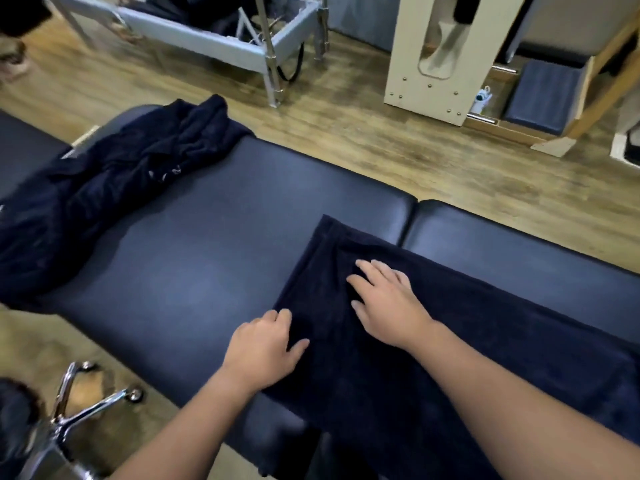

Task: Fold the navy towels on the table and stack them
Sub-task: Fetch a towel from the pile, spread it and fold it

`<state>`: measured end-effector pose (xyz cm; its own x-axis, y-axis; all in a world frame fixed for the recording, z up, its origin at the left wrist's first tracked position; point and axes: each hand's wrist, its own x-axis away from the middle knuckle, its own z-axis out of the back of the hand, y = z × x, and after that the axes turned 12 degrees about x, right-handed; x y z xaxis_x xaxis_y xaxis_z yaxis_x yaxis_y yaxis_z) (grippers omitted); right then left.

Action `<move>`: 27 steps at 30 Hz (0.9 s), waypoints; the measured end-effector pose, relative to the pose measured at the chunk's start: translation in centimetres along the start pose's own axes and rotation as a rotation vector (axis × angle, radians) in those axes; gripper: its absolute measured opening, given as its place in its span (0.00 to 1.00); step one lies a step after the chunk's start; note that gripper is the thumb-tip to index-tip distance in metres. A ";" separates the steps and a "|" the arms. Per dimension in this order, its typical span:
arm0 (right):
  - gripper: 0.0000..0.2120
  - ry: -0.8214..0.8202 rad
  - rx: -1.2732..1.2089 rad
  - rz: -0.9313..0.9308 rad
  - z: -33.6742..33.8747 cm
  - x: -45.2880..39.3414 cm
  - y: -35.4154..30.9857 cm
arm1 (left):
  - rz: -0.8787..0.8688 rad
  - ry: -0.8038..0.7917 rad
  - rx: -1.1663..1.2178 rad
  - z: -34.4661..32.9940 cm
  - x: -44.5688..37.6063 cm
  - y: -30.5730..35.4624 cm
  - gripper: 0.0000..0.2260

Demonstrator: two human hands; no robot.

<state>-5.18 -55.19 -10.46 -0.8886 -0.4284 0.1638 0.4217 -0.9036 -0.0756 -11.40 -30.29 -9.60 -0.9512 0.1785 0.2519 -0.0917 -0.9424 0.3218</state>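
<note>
A navy towel (450,341) lies spread flat across the right part of the padded navy table (194,258), its near edge hanging over the front. My right hand (388,303) rests flat on the towel near its left end, fingers straight and spread. At the towel's left edge my left hand (263,344) lies with fingers loosely bent, touching the cloth. A crumpled heap of navy towels (104,188) sits at the table's far left.
A chrome chair base (83,407) stands at the lower left on the wooden floor. Beyond the table are a grey metal frame (214,39), a cream wooden panel (433,60) and a navy padded box (543,95).
</note>
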 end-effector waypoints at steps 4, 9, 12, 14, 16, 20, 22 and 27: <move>0.24 -0.054 0.059 -0.073 1.6 -5.3 -1.6 | 0.039 0.042 0.065 -0.7 3.3 -2.2 0.23; 0.19 0.038 0.120 -0.261 2.4 -9.4 -2.4 | 0.093 0.087 0.163 -1.9 6.0 -4.7 0.22; 0.13 0.040 0.066 -0.378 2.4 -10.9 -2.2 | 0.115 0.111 0.179 -2.6 7.1 -5.2 0.17; 0.10 0.047 0.033 -0.392 2.3 -11.7 -2.2 | 0.097 0.115 0.179 -2.9 7.4 -5.2 0.15; 0.09 0.089 0.008 -0.400 2.5 -12.4 -2.3 | 0.066 0.150 0.208 -2.8 7.5 -5.5 0.15; 0.10 0.080 0.037 -0.391 3.4 -13.4 -2.5 | 0.136 0.291 0.385 -2.1 7.9 -7.6 0.14; 0.13 -0.031 0.080 -0.415 3.8 -13.3 -2.5 | 0.150 0.253 0.448 -2.2 8.5 -7.9 0.12; 0.08 -0.171 0.100 -0.499 4.5 -13.3 -3.0 | 0.153 0.140 0.467 -2.7 8.8 -8.1 0.10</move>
<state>6.26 -46.79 -7.95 -0.9469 0.0675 0.3143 -0.0222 -0.9891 0.1456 -19.85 -21.81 -12.49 -0.9766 -0.0214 0.2140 0.1632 -0.7219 0.6724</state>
